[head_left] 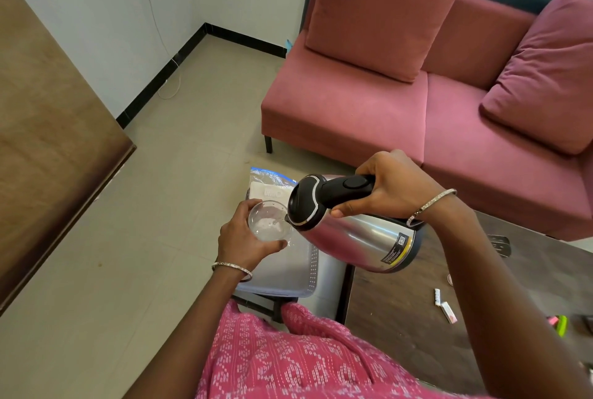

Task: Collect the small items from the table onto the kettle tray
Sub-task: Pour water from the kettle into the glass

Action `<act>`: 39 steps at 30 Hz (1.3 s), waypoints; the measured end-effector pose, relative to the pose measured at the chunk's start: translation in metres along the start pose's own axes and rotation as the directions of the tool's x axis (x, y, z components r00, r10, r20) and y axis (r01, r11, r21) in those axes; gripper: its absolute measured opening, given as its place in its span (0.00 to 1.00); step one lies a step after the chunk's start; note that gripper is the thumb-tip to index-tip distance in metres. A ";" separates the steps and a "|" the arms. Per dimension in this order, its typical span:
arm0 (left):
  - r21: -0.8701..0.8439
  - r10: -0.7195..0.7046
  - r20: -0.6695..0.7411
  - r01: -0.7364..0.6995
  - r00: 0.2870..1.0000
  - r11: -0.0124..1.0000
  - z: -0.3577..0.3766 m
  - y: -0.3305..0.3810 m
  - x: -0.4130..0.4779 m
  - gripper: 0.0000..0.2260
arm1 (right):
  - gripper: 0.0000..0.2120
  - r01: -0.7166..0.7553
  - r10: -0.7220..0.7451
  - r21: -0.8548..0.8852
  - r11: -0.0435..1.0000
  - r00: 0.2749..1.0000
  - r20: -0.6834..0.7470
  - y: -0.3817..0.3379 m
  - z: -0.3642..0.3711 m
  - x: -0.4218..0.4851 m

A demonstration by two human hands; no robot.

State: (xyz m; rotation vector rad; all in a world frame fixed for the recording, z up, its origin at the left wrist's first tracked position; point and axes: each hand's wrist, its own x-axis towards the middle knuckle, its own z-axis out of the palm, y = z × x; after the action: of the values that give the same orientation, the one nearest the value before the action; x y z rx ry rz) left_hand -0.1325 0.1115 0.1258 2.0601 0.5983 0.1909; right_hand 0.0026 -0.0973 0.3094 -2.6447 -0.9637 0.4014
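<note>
My right hand (pixel 390 188) grips the black handle of a steel kettle (pixel 362 235), tilted with its spout over a clear glass (pixel 268 220). My left hand (pixel 244 238) holds that glass from the left side, above a grey tray (pixel 288 273). A clear plastic bag (pixel 268 183) with something white inside lies at the tray's far end. On the dark table (pixel 401 305), small white packets (pixel 444 305) lie to the right of my arm, with a green and pink item (pixel 560 323) further right.
A pink sofa (pixel 417 103) with cushions stands beyond the table. A brown wooden surface (pixel 48 129) fills the left side. A dark object (pixel 499 243) lies on the table's far part. Beige tiled floor (pixel 144 238) lies between.
</note>
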 end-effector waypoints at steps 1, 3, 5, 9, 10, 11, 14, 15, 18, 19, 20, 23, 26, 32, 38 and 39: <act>-0.003 0.001 -0.001 -0.001 1.000 1.000 0.000 0.000 0.000 0.40 | 0.29 -0.007 0.007 0.015 1.000 1.000 0.003 0.001 0.001 -0.001; -0.010 -0.001 -0.001 0.001 1.000 1.000 -0.001 -0.001 -0.001 0.40 | 0.28 -0.020 0.019 0.036 0.999 1.000 0.012 0.003 0.002 -0.001; -0.017 -0.003 -0.001 0.003 1.000 1.000 -0.002 -0.002 -0.001 0.40 | 0.28 -0.026 0.026 0.047 0.999 1.000 0.015 0.003 0.004 -0.001; -0.016 -0.003 -0.006 0.002 1.000 1.000 -0.002 -0.004 -0.003 0.40 | 0.26 -0.026 0.025 0.054 0.998 1.000 0.017 0.003 0.008 -0.001; -0.017 -0.007 -0.008 0.006 1.000 1.000 -0.002 -0.004 -0.004 0.40 | 0.26 -0.027 0.026 0.057 0.998 1.000 0.017 0.003 0.009 -0.002; -0.020 -0.014 -0.010 0.014 1.000 1.000 -0.003 -0.004 -0.004 0.40 | 0.25 -0.032 0.031 0.063 0.998 0.999 0.014 0.004 0.010 -0.002; -0.041 -0.040 -0.018 0.039 0.999 0.998 -0.005 -0.007 -0.005 0.40 | 0.24 -0.056 0.058 0.124 0.991 0.998 -0.012 0.010 0.013 -0.005; -0.050 -0.047 -0.021 0.046 0.999 0.998 -0.006 -0.008 -0.005 0.40 | 0.25 -0.071 0.075 0.162 0.984 0.997 -0.019 0.014 0.015 -0.006; -0.074 -0.071 -0.037 0.068 0.997 0.995 -0.011 -0.015 -0.008 0.39 | 0.24 -0.129 0.146 0.294 0.947 0.989 -0.036 0.025 0.027 -0.008; -0.085 -0.086 -0.047 0.082 0.995 0.993 -0.013 -0.017 -0.009 0.39 | 0.24 -0.149 0.173 0.335 0.930 0.984 -0.042 0.029 0.033 -0.008; -0.101 -0.104 -0.059 0.098 0.993 0.990 -0.015 -0.020 -0.010 0.39 | 0.23 -0.165 0.200 0.374 0.913 0.978 -0.055 0.031 0.042 -0.007; -0.130 -0.136 -0.097 0.123 0.986 0.984 -0.024 -0.030 -0.016 0.39 | 0.22 -0.222 0.291 0.441 0.869 0.952 -0.094 0.036 0.074 -0.002; -0.126 -0.172 -0.137 0.155 0.976 0.980 -0.033 -0.042 -0.025 0.38 | 0.23 -0.297 0.384 0.457 0.839 0.917 -0.109 0.039 0.112 0.007; -0.108 -0.227 -0.186 0.210 0.956 0.972 -0.049 -0.057 -0.043 0.39 | 0.20 -0.363 0.531 0.554 0.749 0.829 -0.175 0.032 0.188 0.032; -0.096 -0.257 -0.184 0.243 0.949 0.965 -0.056 -0.063 -0.047 0.39 | 0.20 -0.348 0.566 0.577 0.739 0.786 -0.250 0.022 0.250 0.061; -0.097 -0.262 -0.180 0.248 0.948 0.964 -0.056 -0.064 -0.047 0.40 | 0.20 -0.352 0.583 0.589 0.727 0.770 -0.259 0.020 0.260 0.065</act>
State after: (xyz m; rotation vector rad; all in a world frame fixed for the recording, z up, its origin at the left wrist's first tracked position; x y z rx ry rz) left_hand -0.2152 0.1587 0.1068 1.8842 0.9564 0.2574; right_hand -0.0307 -0.0225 0.0536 -2.2848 0.0113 0.1296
